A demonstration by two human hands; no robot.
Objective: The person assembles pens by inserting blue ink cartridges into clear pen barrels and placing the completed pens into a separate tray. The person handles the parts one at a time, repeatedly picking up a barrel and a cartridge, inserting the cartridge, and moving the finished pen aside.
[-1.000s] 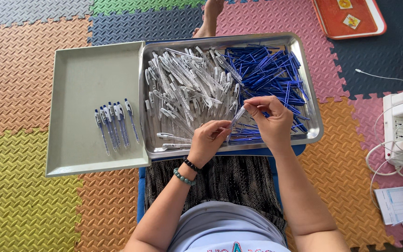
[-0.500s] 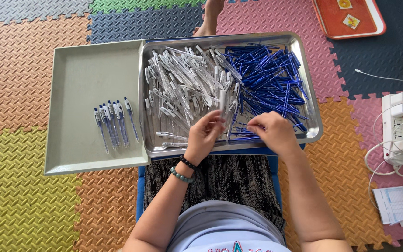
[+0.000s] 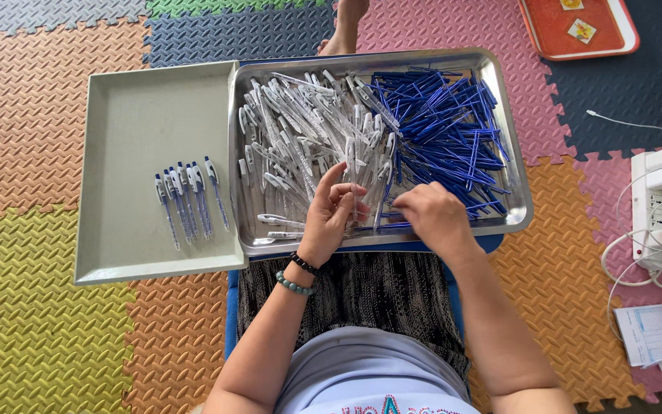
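Pinching clear pen barrel [image 3: 352, 178], left fingers [image 3: 339, 201]

The floor [image 3: 32, 115] is covered in interlocking foam mats of orange, yellow, pink, grey and dark blue. On it lie an orange tray [image 3: 576, 34] at the top right, a white power strip [image 3: 651, 207] with cables, and a printed paper sheet [image 3: 657, 333] at the right edge.

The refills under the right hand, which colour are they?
Blue refills, in the head view.
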